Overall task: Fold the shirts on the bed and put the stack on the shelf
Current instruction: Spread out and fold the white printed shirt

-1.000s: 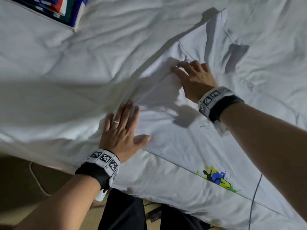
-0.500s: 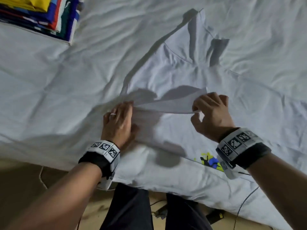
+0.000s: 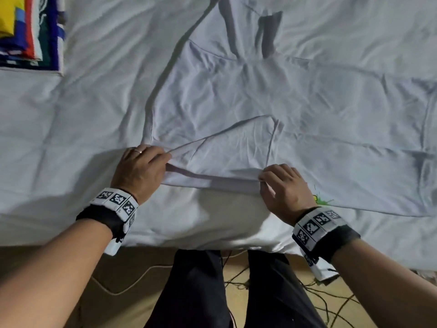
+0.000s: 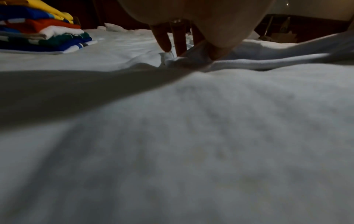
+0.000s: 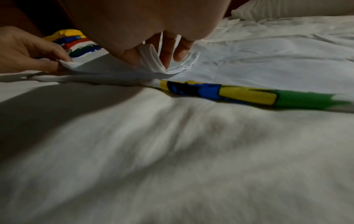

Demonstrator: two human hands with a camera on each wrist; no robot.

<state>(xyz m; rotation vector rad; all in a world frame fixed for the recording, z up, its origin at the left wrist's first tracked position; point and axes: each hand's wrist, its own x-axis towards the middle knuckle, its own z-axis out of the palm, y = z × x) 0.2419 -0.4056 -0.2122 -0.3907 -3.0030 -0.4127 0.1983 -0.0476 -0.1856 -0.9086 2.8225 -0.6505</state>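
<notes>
The bed [image 3: 71, 129] carries one white shirt [image 3: 260, 95], spread flat and wrinkled across the near side, its colour print [image 5: 229, 94] at the near edge by the right wrist. One stack [image 3: 28, 31] of folded shirts sits well apart at the far left; about six coloured layers show in the left wrist view, though the exact number cannot be told. No shelf is in view.

The step in hand looks like folding: a sleeve already lies turned in over the body, and both hands hold the near edge. The left hand [image 3: 139, 171] pinches the cloth at one end of the fold, fingers curled. The right hand [image 3: 283, 190] pinches several bunched layers at the other end.

The next move likely calls for both pinches to travel together, keeping the edge taut and the layers aligned.
</notes>
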